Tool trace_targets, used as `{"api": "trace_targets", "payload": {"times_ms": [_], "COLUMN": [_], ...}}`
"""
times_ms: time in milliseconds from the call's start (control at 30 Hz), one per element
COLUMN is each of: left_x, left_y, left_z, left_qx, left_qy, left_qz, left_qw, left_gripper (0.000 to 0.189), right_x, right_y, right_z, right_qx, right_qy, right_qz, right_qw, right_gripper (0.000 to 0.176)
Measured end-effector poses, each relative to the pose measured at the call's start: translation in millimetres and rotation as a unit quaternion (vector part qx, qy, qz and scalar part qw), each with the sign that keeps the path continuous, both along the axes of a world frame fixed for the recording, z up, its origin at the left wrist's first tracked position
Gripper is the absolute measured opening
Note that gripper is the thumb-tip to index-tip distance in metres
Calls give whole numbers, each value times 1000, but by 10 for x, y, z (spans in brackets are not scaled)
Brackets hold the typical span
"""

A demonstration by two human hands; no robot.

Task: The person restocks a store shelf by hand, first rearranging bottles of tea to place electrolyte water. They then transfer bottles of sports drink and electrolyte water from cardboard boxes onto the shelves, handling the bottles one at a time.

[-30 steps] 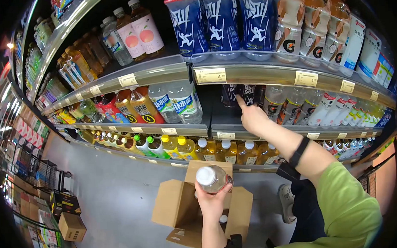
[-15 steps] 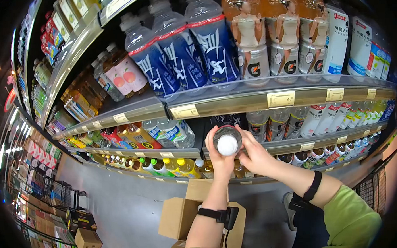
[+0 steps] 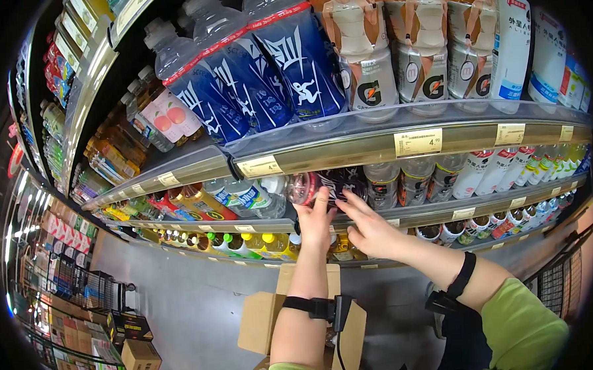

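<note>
My left hand (image 3: 316, 220) is closed around a clear plastic bottle with a red band (image 3: 303, 188), at the front of the middle shelf. Its fingers hide part of the bottle. My right hand (image 3: 374, 229) is beside it with its fingers stretched toward dark-labelled bottles (image 3: 344, 181) standing in the same row. Water bottles with blue-green labels (image 3: 252, 195) are just left of the held bottle. To the right of the dark labels stand grey Gatorade bottles (image 3: 381, 184).
The upper shelf's clear front lip (image 3: 347, 122) overhangs my hands, with blue-labelled bottles (image 3: 304, 65) above it. Yellow-capped bottles (image 3: 269, 247) fill the lowest shelf. An opened cardboard box (image 3: 257, 322) sits on the floor below. A shopping cart (image 3: 99, 286) is at left.
The bottle, held by both hands with its white cap toward me, has moved up and left to the middle shelf. My right hand has let go and its fingers are now extended.
</note>
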State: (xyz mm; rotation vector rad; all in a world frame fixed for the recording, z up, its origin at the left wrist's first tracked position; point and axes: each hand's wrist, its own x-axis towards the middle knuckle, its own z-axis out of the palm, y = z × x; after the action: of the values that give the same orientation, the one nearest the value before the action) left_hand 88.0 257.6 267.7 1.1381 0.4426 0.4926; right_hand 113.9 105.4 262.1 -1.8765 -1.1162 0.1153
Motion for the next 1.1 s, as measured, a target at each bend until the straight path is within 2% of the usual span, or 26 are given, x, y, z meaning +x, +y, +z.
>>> {"api": "trace_targets", "payload": {"times_ms": [100, 167, 300, 400, 467, 533, 567, 600, 667, 767, 800, 867, 933, 1000, 1100], "left_x": [31, 49, 103, 286, 223, 271, 314, 328, 278, 151, 182, 204, 247, 257, 254], "left_y": [151, 229, 315, 367, 162, 159, 244, 347, 386, 51, -6, -69, -19, 47, 89], "left_z": [69, 86, 80, -6, 280, 343, 303, 263, 271, 150, 107, -32, -63, -72, -97], "left_qx": [10, 81, 147, 320, 309, 378, 399, 373, 232, 269, 269, 387, 379, 323, 334], "left_qy": [23, 55, 89, 33, 16, 7, -12, -4, 34, -44, -43, 24, 11, -39, -48], "left_qz": [-21, -62, -93, -131, -142, -223, -219, -242, -285, -105, -106, -57, -65, -133, -141], "left_qw": [999, 993, 981, 938, 940, 899, 890, 896, 929, 956, 956, 920, 923, 936, 931], "left_gripper": [52, 54, 55, 69, 73, 75, 81, 78, 75, 68, 68, 65, 62, 63, 62], "right_x": [-58, -64, -55, -37, -37, -54, -70, -91, -104, -101, -89, -109, -121, -136, -181], "right_y": [-15, -71, -175, -181, -192, -217, -232, -242, -263, -259, -253, -279, -291, -310, -299], "right_z": [-5, -7, -9, -50, -65, -25, 8, 49, 93, 69, 18, -56, -70, -51, -25], "right_qx": [13, 10, 10, 14, 20, 15, 14, 18, 22, 12, 8, -4, 7, 14, 15], "right_qy": [29, 15, 7, 7, -3, 5, 5, 1, -3, -12, -23, -32, -29, -13, -10], "right_qz": [12, 1, -18, -29, -40, -36, -38, -39, -39, -71, -82, -89, -91, -83, -69], "right_qw": [999, 1000, 1000, 999, 999, 999, 999, 999, 999, 997, 996, 995, 995, 996, 997], "right_gripper": [61, 59, 56, 57, 56, 56, 56, 56, 55, 56, 56, 55, 52, 48, 43]}}
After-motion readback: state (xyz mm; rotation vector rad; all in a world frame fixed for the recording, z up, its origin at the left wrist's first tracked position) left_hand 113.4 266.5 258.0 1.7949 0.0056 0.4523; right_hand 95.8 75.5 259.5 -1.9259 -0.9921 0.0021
